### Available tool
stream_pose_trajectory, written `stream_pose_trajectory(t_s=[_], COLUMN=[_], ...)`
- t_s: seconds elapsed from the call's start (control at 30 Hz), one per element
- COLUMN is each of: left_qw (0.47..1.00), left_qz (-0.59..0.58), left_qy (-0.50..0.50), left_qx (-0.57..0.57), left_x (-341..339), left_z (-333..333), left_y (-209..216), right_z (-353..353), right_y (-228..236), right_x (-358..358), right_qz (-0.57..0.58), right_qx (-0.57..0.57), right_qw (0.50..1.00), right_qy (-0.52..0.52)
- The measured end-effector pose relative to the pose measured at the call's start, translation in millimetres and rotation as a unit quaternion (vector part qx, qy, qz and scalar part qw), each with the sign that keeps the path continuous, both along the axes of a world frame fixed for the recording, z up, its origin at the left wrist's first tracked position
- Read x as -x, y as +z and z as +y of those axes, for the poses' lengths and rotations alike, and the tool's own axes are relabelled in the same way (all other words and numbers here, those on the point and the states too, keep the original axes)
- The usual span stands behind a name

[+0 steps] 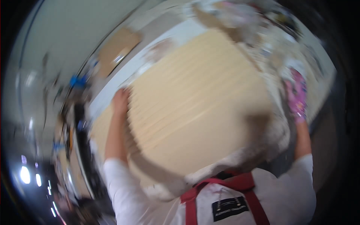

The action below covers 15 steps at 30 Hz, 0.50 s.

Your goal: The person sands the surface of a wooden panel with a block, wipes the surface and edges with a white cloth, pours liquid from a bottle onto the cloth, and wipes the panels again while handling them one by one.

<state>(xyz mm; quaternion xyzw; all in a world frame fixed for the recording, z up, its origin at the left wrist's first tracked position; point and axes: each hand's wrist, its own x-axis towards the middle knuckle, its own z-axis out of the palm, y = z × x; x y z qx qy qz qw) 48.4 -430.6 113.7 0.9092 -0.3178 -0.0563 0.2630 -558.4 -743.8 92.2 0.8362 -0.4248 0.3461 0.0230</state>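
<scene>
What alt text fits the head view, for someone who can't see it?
A broad, stepped stack of flat pale-tan sheets fills the middle, blurred. The person's bare left hand is at its left edge; the right hand, in a pink patterned glove, is off to its right.

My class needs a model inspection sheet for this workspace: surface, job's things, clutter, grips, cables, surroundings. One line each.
Surface: pale table, largely covered, with whitish mess on the right.
Job's things: large tan stack, its left edge ridged.
Clutter: jumbled items at the upper right, including what looks like a clear bag; too blurred to sort.
Grips: left grip at the stack's left edge; right grip, in pink patterned covering, apart from the stack. Finger positions blurred.
Cables: dark line at the upper left, possibly one.
Surroundings: tan panel, blue item, bright lights.
</scene>
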Motion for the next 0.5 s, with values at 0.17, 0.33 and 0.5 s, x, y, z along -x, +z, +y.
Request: stream_pose_trajectory(t_s=[0.17, 0.33, 0.5], left_qw=[0.980, 0.985, 0.988], left_qz=[-0.077, -0.005, 0.056], left_qy=[-0.011, -0.011, 0.010], left_qx=[-0.182, -0.169, -0.147], left_x=[-9.8, 5.5, 35.8], left_z=[-22.4, -22.4, -8.4], left_y=[12.9, 33.7, 56.7], right_z=[0.3, -14.8, -32.4], right_y=[59.0, 96.4, 82.9], right_x=[-120.5, -271.8, -362.3], right_qz=[-0.047, 0.064, 0.305], right_qx=[-0.102, -0.035, -0.146], right_qw=[0.950, 0.927, 0.894], right_qy=[0.291, 0.367, 0.296])
